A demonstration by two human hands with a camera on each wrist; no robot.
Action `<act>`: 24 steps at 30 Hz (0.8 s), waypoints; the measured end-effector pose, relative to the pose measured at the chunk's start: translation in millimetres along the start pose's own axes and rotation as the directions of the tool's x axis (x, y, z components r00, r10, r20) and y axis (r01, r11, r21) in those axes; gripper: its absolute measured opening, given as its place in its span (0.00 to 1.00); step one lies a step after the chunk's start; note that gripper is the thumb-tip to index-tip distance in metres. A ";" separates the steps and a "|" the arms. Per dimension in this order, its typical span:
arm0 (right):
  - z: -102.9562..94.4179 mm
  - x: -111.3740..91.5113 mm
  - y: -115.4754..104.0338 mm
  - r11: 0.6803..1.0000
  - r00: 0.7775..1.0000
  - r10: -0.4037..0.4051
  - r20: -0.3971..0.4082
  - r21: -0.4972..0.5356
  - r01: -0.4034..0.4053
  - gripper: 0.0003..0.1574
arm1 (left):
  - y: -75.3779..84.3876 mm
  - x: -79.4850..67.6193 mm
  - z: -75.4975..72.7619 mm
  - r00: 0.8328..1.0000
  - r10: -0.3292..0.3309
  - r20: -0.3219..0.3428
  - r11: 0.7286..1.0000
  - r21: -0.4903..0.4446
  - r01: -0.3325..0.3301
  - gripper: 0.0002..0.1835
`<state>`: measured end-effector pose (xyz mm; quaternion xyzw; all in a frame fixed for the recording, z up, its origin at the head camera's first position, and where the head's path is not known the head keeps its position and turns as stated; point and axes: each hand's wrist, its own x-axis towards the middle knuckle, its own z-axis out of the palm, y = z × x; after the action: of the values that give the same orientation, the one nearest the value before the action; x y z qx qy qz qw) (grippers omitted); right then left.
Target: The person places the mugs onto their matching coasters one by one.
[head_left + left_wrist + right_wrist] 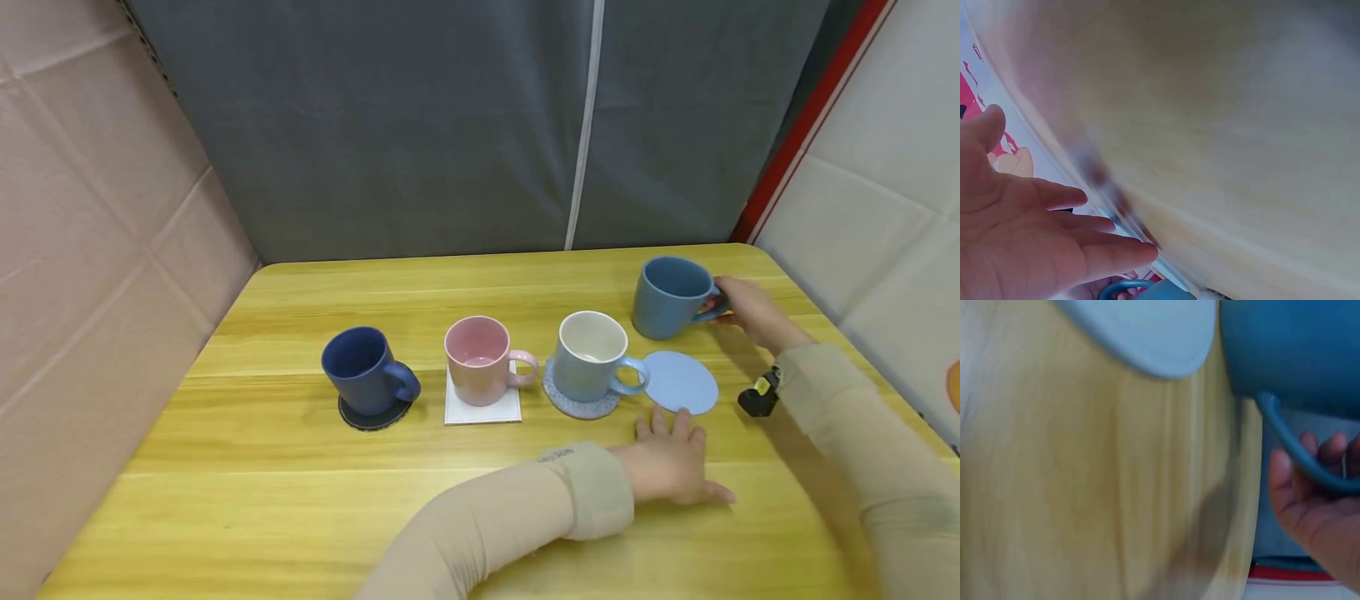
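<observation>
At the back right my right hand [753, 310] holds a teal-blue mug [670, 302] by its handle, fingers curled through the loop. The right wrist view shows the handle [1297, 453] across the fingers. In front of that mug lies a round light-blue coaster [681, 382]. My left hand [670, 467] is just in front of the coaster, fingers spread and straight, fingertips near its front edge; the palm [1016, 250] shows bare in the left wrist view. Left of the coaster, a white-and-blue mug [585, 367] stands on a round grey patterned coaster [581, 410].
A pink mug [477, 375] stands on a square white coaster [480, 414]. Further left a navy mug [363, 375] sits on a round black coaster [363, 422]. All are on a wooden table [262, 483], with a grey curtain [412, 125] behind it.
</observation>
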<state>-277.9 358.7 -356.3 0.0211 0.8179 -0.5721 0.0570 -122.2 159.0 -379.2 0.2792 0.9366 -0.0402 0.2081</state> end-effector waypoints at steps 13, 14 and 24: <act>-9.1 1.7 23.2 0.922 0.922 -0.257 0.288 0.360 0.144 0.22 | 1.4 0.6 -2.3 0.999 -0.031 0.031 0.999 -0.019 0.031 0.42; -9.5 2.0 24.1 0.913 0.912 -0.269 0.311 0.384 0.138 0.22 | 1.0 0.6 -2.4 0.999 -0.032 0.028 0.999 -0.017 0.032 0.42; -9.4 0.7 26.6 0.890 0.869 -0.331 0.368 0.429 0.157 0.23 | 0.1 3.0 -1.4 1.000 -0.021 0.010 1.000 0.011 0.020 0.42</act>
<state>-276.6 376.6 -378.1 -0.2009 0.6519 -0.7141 0.1572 -124.9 161.0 -379.2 0.2705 0.9380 -0.0489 0.2110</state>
